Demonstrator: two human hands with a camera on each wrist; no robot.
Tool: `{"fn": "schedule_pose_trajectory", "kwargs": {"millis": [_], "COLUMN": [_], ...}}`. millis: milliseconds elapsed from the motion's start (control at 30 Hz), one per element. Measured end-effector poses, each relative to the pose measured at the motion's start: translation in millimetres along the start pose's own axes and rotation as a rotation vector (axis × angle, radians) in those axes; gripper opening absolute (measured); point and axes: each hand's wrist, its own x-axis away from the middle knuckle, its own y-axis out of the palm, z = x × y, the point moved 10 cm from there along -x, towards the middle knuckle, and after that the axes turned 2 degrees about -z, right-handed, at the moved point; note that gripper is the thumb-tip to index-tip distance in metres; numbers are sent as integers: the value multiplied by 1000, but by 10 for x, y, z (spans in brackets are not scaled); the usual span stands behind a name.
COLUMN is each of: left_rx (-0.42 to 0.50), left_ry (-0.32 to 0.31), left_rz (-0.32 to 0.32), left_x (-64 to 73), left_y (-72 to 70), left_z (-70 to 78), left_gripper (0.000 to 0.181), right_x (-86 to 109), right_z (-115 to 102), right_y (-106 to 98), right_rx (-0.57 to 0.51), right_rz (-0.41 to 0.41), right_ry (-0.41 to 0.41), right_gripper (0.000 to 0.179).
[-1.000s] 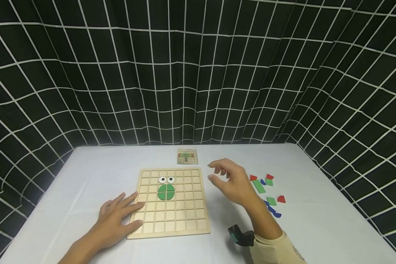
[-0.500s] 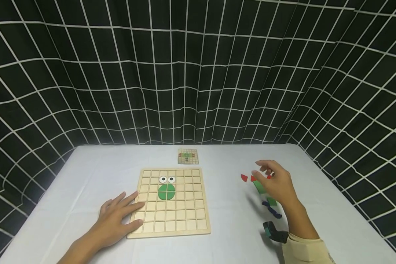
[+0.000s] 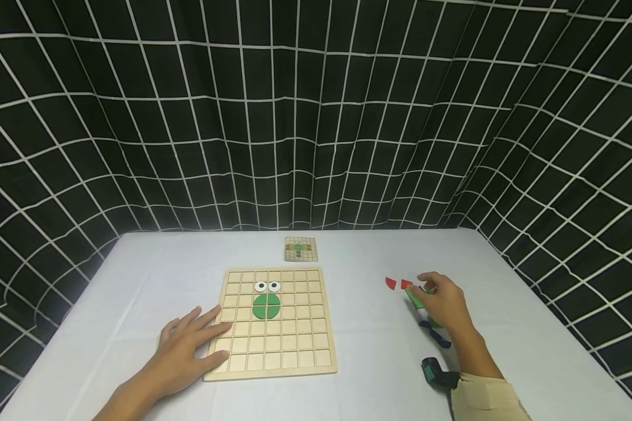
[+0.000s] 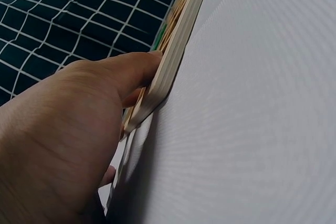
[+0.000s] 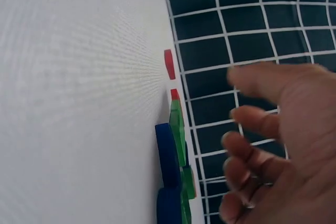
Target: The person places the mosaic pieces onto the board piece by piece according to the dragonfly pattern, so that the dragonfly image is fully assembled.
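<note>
In the head view my left hand [image 3: 184,351] rests on the left edge of a wooden grid board [image 3: 300,342], fingers spread. The left wrist view shows the thumb [image 4: 136,69] on the board's rim. Two round eye pieces [image 3: 260,287] sit on the board above a green disc of quarter pieces [image 3: 260,312]. My right hand [image 3: 447,304] hovers over loose pieces at the right, its fingers loosely bent. In the right wrist view nothing shows between its fingers, and a blue piece [image 5: 167,153] and a green piece [image 5: 178,129] lie beside it.
A small pattern card [image 3: 301,249] lies behind the board. Two red pieces [image 3: 390,283] lie left of the right hand; blue pieces [image 3: 436,335] lie nearer me. Some pieces are hidden under the hand. A black gridded curtain [image 3: 295,117] surrounds the white table [image 3: 363,351].
My right hand has moved right, from beside the board to over the loose pieces, then lower. A red piece shows where that hand was before. My left hand stays put.
</note>
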Motion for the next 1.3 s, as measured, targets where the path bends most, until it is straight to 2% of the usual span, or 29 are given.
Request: {"fn": "schedule_pose_trajectory", "kwargs": {"millis": [233,367,633,833,1067,1300], "left_rx": [2,-4,-4,-3,-11,-16], "left_ry": [4,1,-4,8,3,-1], "left_rz": [6,1,1,10,1,-8], "left_x": [2,-2,-3,-2,-7,2], "left_y": [-12,-9,0,2,14,5], "left_z": [8,1,-7,-2,9,20], "left_gripper": [49,49,49,49,50,50], "right_x": [-14,-8,-22,-27,-28,-17], "right_z": [215,268,228,267,229,210], "right_y": [138,187,199,209,219,234], "right_rx": [53,52,70,79,100,66], "right_rz": [-72,-79,-73,-74,-74,-49], "right_ry": [107,130,98,115,115,122], "right_gripper": [45,46,40,35,45,34]}}
